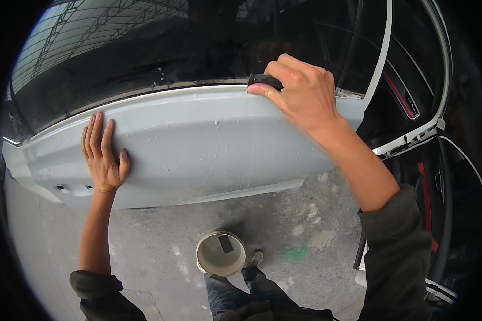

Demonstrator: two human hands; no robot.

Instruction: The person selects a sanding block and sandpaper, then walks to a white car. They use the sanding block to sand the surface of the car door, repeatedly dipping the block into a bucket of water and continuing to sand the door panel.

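Observation:
Before me is a pale grey car door panel (225, 148), wet with scattered drops. My left hand (104, 154) lies flat on its left part, fingers spread a little, fingertips close to the upper edge and holding nothing. At the window sill, right of the middle, my right hand (295, 86) grips a dark sanding block (265, 81) between thumb and fingers. The block touches the door's top edge beside the dark window glass (209, 44). Its underside is hidden, and my fingers cover its right end.
A round bucket (199, 257) holding water and a dark rectangular pad (225, 244) stands on the concrete floor (164, 240) by my feet. Two openings show low on the panel's left. To the right are another open car door (429, 192) and a white door frame (409, 140).

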